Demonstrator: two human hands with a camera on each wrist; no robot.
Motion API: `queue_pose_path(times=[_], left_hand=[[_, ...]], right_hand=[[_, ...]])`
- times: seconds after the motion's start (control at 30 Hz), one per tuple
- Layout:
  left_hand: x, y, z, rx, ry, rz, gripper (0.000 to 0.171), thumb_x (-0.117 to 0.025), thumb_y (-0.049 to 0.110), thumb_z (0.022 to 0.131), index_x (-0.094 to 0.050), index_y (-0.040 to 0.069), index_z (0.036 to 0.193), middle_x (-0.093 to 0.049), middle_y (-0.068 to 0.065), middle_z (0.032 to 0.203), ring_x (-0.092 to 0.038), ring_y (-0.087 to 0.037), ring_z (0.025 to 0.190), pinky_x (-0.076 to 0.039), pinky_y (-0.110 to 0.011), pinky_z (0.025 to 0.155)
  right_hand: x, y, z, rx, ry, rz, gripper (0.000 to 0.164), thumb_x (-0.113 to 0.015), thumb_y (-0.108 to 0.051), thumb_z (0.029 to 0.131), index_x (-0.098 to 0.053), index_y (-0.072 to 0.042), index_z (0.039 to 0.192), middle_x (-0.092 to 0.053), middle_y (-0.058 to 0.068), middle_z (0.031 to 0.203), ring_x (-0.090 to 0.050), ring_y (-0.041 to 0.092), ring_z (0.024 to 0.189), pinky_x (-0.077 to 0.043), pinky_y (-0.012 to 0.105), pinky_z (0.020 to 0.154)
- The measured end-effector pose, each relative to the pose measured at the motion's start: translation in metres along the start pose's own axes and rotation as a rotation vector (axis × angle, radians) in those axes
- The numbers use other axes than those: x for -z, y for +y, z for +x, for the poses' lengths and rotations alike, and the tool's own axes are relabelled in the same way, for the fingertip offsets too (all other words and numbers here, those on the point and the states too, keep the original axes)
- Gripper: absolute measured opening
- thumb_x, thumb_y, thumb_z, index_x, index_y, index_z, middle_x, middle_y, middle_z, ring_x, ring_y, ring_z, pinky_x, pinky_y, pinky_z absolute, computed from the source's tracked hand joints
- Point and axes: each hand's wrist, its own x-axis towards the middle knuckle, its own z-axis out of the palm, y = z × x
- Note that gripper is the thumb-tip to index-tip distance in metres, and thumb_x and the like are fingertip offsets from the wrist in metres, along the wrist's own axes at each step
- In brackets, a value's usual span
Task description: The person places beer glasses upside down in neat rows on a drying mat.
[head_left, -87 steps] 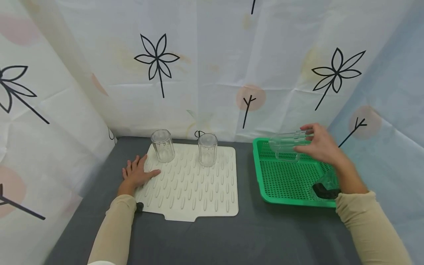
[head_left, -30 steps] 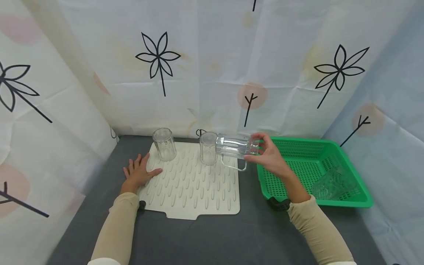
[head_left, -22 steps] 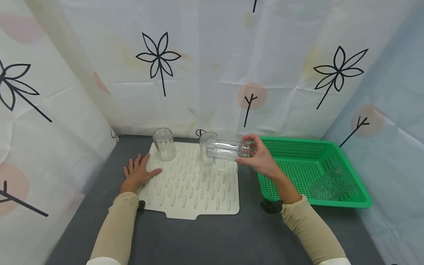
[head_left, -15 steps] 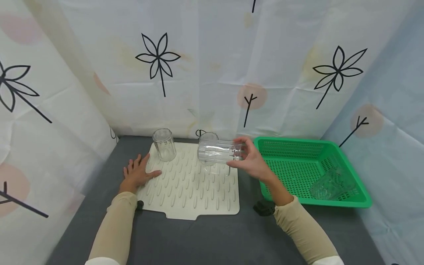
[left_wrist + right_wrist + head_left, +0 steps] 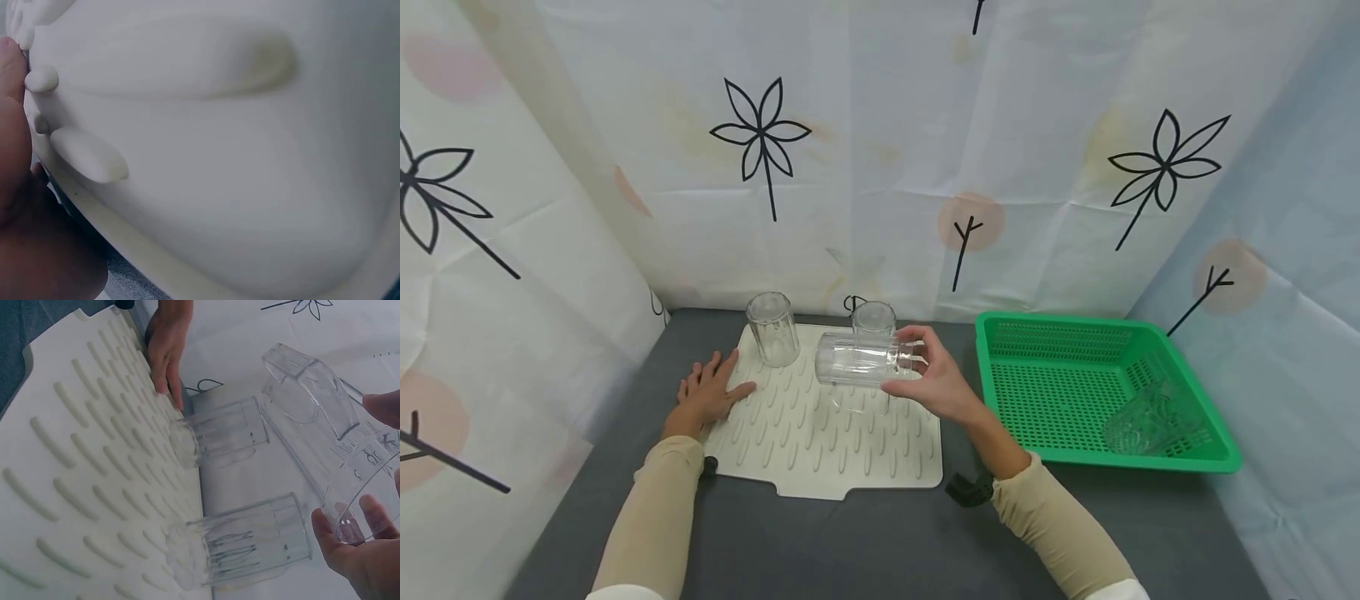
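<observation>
A clear mug point(image 5: 853, 360) lies on its side in the air above the white ridged draining board point(image 5: 820, 450), its handle hanging underneath. My right hand point(image 5: 931, 379) grips the mug's right end between thumb and fingers; the right wrist view shows fingertips around that end, with the clear handle point(image 5: 350, 403) at the top. Spread fingers of my left hand point(image 5: 703, 396) rest on the board's left edge. Two more clear glasses stand on the board's far side: one glass point(image 5: 772, 329) at left, another glass point(image 5: 874, 317) partly behind the held mug.
A green perforated basket point(image 5: 985, 383) stands right of the board, with a clear glass piece point(image 5: 1150, 421) lying in its right corner. Dark grey cloth covers the table point(image 5: 850, 550). A patterned curtain point(image 5: 880, 150) hangs behind and along both sides.
My right hand has lifted the mug from over the basket and carried it leftward over the board, past the right standing glass. My left hand stays in about the same place.
</observation>
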Motion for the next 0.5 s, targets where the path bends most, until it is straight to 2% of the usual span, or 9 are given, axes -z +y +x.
queue_pose_path(times=[0.3, 0.5], left_hand=[[-0.002, -0.008, 0.004, -0.015, -0.02, -0.009, 0.093, -0.046, 0.069, 0.099, 0.001, 0.025, 0.166, 0.014, -0.021, 0.171, 0.02, -0.056, 0.152, 0.014, -0.076, 0.117], [-0.001, -0.007, 0.004, -0.024, -0.015, -0.029, 0.093, -0.046, 0.07, 0.098, -0.001, 0.026, 0.166, 0.013, -0.021, 0.171, 0.021, -0.056, 0.152, 0.015, -0.076, 0.117]], right_hand=[[-0.019, 0.006, 0.001, -0.054, -0.016, 0.034, 0.071, -0.079, -0.002, 0.085, -0.04, -0.007, 0.144, -0.042, 0.017, 0.147, -0.051, 0.038, 0.132, -0.048, 0.051, 0.111], [-0.034, 0.012, 0.006, -0.068, -0.037, 0.088, 0.072, -0.078, 0.0, 0.085, -0.039, -0.007, 0.145, -0.04, 0.017, 0.15, -0.049, 0.037, 0.134, -0.047, 0.052, 0.113]])
